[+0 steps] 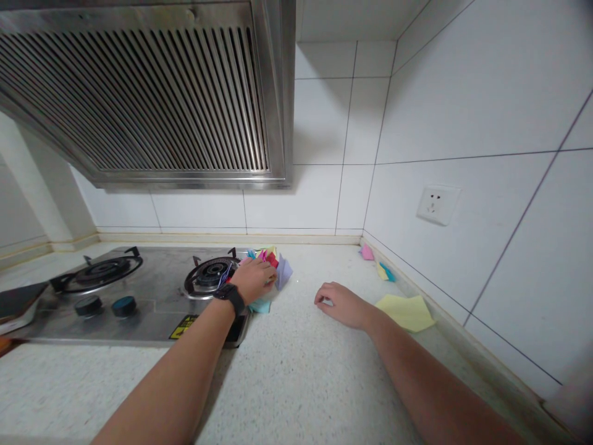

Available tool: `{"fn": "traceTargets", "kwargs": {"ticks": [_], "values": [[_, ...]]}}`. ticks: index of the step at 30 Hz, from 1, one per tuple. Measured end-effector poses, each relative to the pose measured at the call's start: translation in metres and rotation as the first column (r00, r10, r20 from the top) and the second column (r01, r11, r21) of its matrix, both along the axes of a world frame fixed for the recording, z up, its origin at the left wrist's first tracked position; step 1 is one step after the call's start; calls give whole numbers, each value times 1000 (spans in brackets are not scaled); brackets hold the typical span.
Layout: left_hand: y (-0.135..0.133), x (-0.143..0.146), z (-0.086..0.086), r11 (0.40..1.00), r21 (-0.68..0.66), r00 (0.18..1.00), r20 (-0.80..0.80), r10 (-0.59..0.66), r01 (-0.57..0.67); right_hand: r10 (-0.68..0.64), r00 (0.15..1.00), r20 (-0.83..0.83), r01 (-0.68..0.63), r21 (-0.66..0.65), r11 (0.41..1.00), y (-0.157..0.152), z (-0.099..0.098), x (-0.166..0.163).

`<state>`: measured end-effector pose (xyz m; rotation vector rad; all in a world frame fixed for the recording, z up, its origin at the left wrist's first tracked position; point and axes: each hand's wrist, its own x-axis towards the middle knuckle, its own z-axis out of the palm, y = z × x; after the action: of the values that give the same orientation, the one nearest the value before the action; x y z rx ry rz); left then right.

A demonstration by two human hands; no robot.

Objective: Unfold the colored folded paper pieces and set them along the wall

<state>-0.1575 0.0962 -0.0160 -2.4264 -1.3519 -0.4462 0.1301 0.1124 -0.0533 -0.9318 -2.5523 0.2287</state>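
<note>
My left hand (256,279), with a black watch on its wrist, is closed over a bunch of crumpled coloured paper (283,272) at the stove's right edge. Pink, red, lilac and blue pieces stick out around the fingers, which hide part of the bunch. A light blue piece (260,306) lies below this hand. My right hand (341,304) rests low over the counter with its fingers curled and the thumb near the fingertips; nothing shows in it. Beside its wrist lies a creased yellow sheet of paper (407,312), partly behind the forearm.
A gas stove (152,315) with two burners fills the left of the speckled counter (296,383). Above it hangs a metal range hood (152,105). Small pink (367,251) and yellow-blue paper scraps (385,272) lie along the right wall, below a socket (438,205).
</note>
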Motion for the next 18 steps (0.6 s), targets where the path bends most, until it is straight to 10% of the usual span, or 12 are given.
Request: {"fn": "traceTargets", "kwargs": {"ticks": [8,14,18], "values": [[-18,42,-4,963,58,892,366,-265,262,-164,958,-237,118,-196,973,5,-4,-3],[-17,53,-20,955,27,852,443,-277,296,-262,763,-591,-7,-412,911,12,-1,-4],[-13,49,-22,972,30,865,450,-221,233,-241,782,-575,-10,-397,918,9,1,-5]]}}
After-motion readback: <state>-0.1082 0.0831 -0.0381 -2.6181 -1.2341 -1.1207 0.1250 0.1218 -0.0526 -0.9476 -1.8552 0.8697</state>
